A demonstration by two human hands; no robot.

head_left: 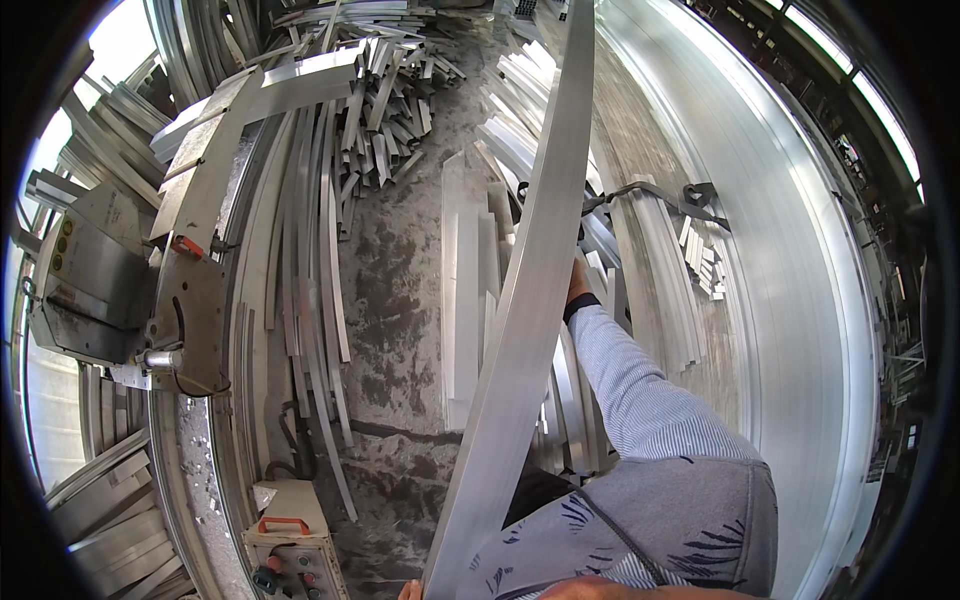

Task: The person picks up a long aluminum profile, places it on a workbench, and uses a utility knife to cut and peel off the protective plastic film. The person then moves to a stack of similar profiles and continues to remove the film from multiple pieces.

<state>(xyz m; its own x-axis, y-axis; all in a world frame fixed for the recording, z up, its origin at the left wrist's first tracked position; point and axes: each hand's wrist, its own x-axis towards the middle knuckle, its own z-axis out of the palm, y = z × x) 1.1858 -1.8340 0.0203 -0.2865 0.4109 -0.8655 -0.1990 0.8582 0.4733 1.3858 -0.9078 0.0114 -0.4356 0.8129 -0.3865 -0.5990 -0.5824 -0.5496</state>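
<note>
A long, flat, silvery aluminium profile (525, 270) runs up through the middle, from the bottom edge to the top of the view, slanting slightly right. My right hand (578, 280) grips its right edge about halfway along; most of the fingers are hidden behind the profile. The striped sleeve of that arm reaches up from the lower right. At the bottom edge, the fingertips of my left hand (411, 591) hold the near end's left side, while the remainder of that hand is out of sight.
Cut profile pieces (385, 110) lie heaped at the far left of the concrete floor (390, 300). White bars (462, 290) lie beside my profile. On the left stand a saw-like machine (185, 300) and a control box (295, 535). Long wide panels (790, 270) line the right, near a dark strap (690, 205).
</note>
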